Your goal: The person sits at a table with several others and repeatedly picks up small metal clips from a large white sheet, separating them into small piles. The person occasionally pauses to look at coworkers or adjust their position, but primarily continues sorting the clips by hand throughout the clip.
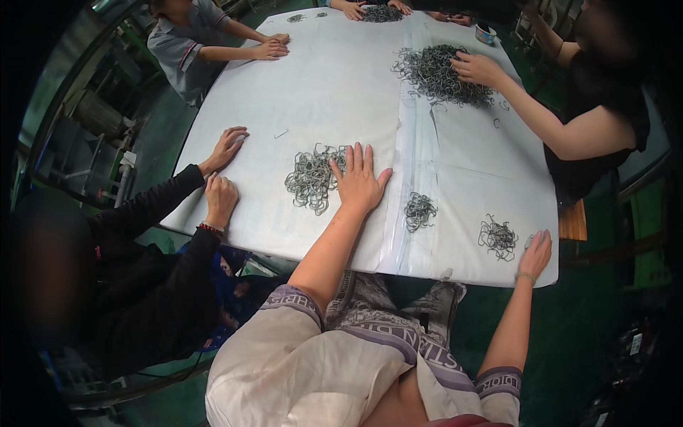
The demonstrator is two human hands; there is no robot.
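My left hand (361, 179) lies palm down with its fingers spread, at the right side of a pile of small dark metal hooks (309, 178). Its fingertips touch or cover a few hooks on that edge. At the table's near right corner, my right hand (536, 256) rests with fingers stretched out, beside a smaller hook pile (498, 238). Something small and grey shows by its thumb, too small to make out. Between my two hands sits another little heap of hooks (420, 212).
A white sheet with taped seams covers the table (341, 92). A co-worker's hand (477, 70) touches a large hook heap (441, 75) at the far right. Other people's hands rest along the left and far edges. A small tub (485, 33) stands at the far right corner.
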